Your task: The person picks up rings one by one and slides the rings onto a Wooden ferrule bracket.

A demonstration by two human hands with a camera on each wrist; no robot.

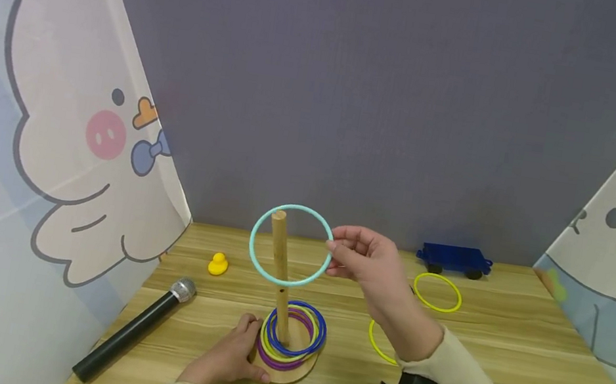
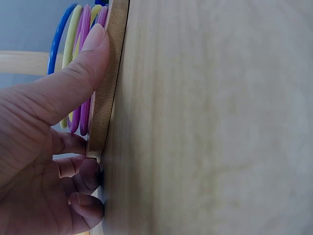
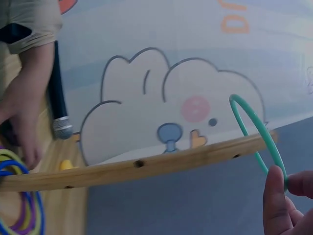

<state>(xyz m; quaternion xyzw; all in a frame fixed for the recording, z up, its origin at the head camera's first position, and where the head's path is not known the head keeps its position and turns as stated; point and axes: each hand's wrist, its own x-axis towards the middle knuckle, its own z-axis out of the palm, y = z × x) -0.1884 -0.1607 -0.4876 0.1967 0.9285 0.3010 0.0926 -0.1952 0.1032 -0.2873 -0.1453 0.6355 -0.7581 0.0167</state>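
Note:
My right hand (image 1: 371, 264) pinches a light turquoise ring (image 1: 255, 259) between thumb and fingers. In the head view the ring frames the top of a tall wooden peg (image 1: 279, 244); the right wrist view has it overlapping the peg's tip. The peg rises from a round wooden base (image 1: 295, 376), slightly tilted in the head view. Stacked around its foot are blue (image 1: 324, 337), yellow and purple rings. My left hand (image 1: 226, 356) grips the base at its left edge, thumb (image 2: 73, 81) on the near side and fingertips at the rim by the tabletop.
A black microphone (image 1: 134, 332) lies at the left, with a yellow toy duck (image 1: 218, 265) behind it. To the right lie two yellow rings (image 1: 435, 308), one partly hidden by my right forearm. A blue toy wagon (image 1: 454, 259) stands near the grey back wall (image 1: 392, 111).

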